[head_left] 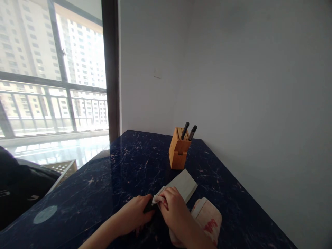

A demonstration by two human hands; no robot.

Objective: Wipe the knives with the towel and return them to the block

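Observation:
A cleaver [183, 183] with a broad pale blade and a dark handle is held low over the dark blue table, its blade pointing away and to the right. Around the handle my left hand [138, 212] is closed. My right hand [172, 204] pinches a bunched part of a cloth [206, 219] against the blade near the handle. The rest of that whitish cloth, marked with red, hangs below and right of my right wrist. Beyond the blade tip stands a wooden knife block [178, 152] with two black-handled tools [185, 130] in its slots.
The dark blue marbled tabletop [129, 166] reaches to the grey wall at the back and right. A round pale patch [45, 214] lies at its left. Past the left edge are a black garment [23, 186], a perforated frame [61, 167] and a bright window.

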